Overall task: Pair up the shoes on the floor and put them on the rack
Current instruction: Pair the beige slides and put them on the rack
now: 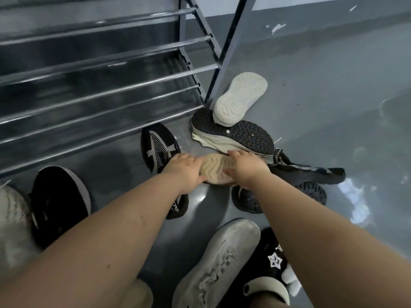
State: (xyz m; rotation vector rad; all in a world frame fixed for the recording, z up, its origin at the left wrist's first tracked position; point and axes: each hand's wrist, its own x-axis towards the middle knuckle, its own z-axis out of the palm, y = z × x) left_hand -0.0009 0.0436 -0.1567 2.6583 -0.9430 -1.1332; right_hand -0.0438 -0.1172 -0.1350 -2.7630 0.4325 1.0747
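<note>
Presently: beige shoe (216,168), sole up, on the grey floor (322,103) just in front of the rack (100,85), among scattered shoes. Left hand (184,172) curled round one end, thumb under the edge; right hand (245,167) laid over the other end, fingers bent onto the sole. Step judged: picking up the first of a pair. Likely mate: pale shoe (241,100), sole up, leaning by the rack's post. Next: lift, turn upright, fetch the mate.

Scattered shoes (233,134) beside rack (106,90)
</note>
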